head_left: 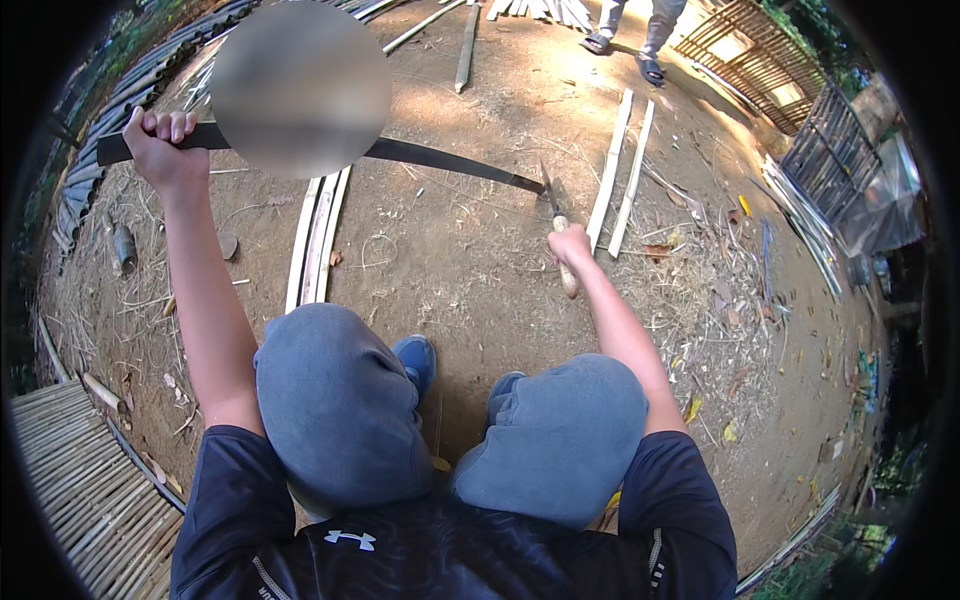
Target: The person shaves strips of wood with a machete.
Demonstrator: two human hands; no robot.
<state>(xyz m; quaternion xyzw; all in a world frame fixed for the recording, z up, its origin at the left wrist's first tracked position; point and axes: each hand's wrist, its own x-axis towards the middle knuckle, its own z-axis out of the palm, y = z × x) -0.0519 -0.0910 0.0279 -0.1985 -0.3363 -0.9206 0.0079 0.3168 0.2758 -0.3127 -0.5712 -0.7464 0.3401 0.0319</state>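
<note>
Lead: Step in hand?

Assessor: In my judgement, edge work. The knife point(559, 221) crosses the far end of the long dark strip point(450, 162), out ahead and right of centre. Whether blade and strip touch cannot be confirmed.

Lead: State of each grip?

Assessor: Left grip point(168, 150) is closed round the strip near its outer end, fingers curled over the top. Right grip point(569, 244) is closed round the knife's pale handle, blade pointing away from the body.

Lead: Arm pose?

Assessor: Left arm nearly straight — raised forward and out to the left. Right arm reaches forward past the right knee point(555, 440). The strip spans the gap between the hands; a blurred disc hides its middle.

Lead: Requirement for the next move?

Assessor: A firm left hold and a steady blade angle, I judge — with the knees clear of the edge.
</note>
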